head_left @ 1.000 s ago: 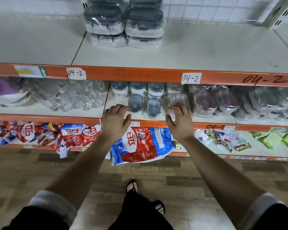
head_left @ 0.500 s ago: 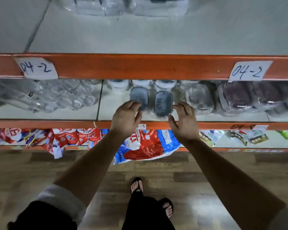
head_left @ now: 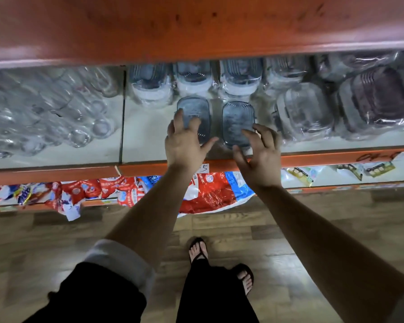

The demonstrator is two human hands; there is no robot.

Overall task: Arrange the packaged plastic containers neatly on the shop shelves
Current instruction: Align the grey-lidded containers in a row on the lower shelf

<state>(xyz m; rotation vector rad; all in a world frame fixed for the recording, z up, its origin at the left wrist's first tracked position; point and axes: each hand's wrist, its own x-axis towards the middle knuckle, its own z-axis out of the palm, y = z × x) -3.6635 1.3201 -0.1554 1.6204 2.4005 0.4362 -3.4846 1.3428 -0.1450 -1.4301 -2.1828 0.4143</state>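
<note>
Position: left grey-lidded container (head_left: 196, 106) and right grey-lidded container (head_left: 237, 117) side by side near front of middle shelf (head_left: 147, 141), long axes front to back | left hand (head_left: 184, 139) fingers laid on left lid, thumb splayed | right hand (head_left: 259, 155) spread at right container's near end, pinching nothing | each container straight ahead of its own hand

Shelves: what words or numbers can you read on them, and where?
"5": white tag on the orange shelf edge, partly hidden.
Scrawl further right on that edge: too blurred to read.
Red bags below: print too small to read.
</note>
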